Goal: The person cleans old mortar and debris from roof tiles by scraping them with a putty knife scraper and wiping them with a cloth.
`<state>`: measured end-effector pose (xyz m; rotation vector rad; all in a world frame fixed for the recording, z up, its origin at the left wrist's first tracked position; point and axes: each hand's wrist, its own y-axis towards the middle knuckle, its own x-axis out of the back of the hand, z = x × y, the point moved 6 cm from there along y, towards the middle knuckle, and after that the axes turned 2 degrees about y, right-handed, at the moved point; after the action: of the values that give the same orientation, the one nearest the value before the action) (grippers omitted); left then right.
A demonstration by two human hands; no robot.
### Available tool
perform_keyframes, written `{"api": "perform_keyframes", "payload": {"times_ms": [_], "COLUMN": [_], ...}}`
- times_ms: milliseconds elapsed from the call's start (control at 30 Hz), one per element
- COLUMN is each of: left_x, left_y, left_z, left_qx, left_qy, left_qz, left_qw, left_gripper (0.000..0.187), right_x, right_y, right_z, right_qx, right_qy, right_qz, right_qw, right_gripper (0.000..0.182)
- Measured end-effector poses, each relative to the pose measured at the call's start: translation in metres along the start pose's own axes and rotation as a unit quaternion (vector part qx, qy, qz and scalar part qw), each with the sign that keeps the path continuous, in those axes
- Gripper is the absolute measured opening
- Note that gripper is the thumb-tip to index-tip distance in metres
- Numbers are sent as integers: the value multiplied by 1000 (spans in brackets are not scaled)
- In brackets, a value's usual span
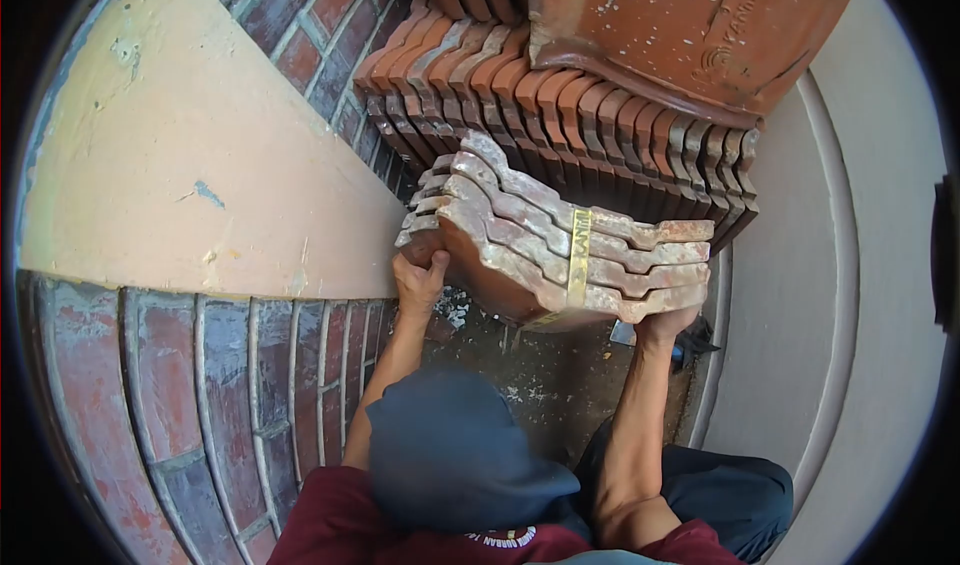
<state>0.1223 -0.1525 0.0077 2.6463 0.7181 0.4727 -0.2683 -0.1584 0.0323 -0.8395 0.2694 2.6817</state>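
A bundle of several roof tiles (545, 240), chalky and worn along the wavy edges, is held between my two hands. A yellow printed strap (579, 255) runs around it. My left hand (420, 280) grips its left end, thumb on the face of the nearest tile. At the lower right corner my right hand (668, 325) supports it from below, with most fingers hidden beneath. Just beyond the bundle, a row of orange roof tiles (600, 115) stands on edge, packed tightly together. The bundle overlaps the row's lower front in this view.
A large tile with raised lettering (690, 25) lies on the row at the back. Brick wall (180, 385) and a cream plastered surface (200, 165) close in on the left. A pale grey wall (800, 295) rises on the right. Debris dots the dark floor (540, 385).
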Motion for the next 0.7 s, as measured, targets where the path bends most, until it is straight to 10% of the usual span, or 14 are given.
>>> {"api": "perform_keyframes", "payload": {"times_ms": [200, 367, 600, 700], "left_x": [7, 10, 2, 1], "left_y": [-15, -42, -31, -27], "left_z": [18, 31, 18, 14], "left_qx": [42, -90, 17, 46], "left_qy": [19, 135, 18, -23], "left_qz": [-25, -81, -22, -5], "left_qw": [999, 983, 999, 999], "left_gripper": [46, 29, 31, 36], "right_x": [-13, -24, 17, -72], "right_y": [16, 18, 25, 38], "right_z": [1, 6, -17, 39], "right_qx": [-1, 7, -38, -2], "right_qy": [-5, -20, 68, 0], "right_qz": [41, 49, -22, 117], "right_qw": [999, 999, 997, 993], "right_gripper": [56, 55, 56, 73]}}
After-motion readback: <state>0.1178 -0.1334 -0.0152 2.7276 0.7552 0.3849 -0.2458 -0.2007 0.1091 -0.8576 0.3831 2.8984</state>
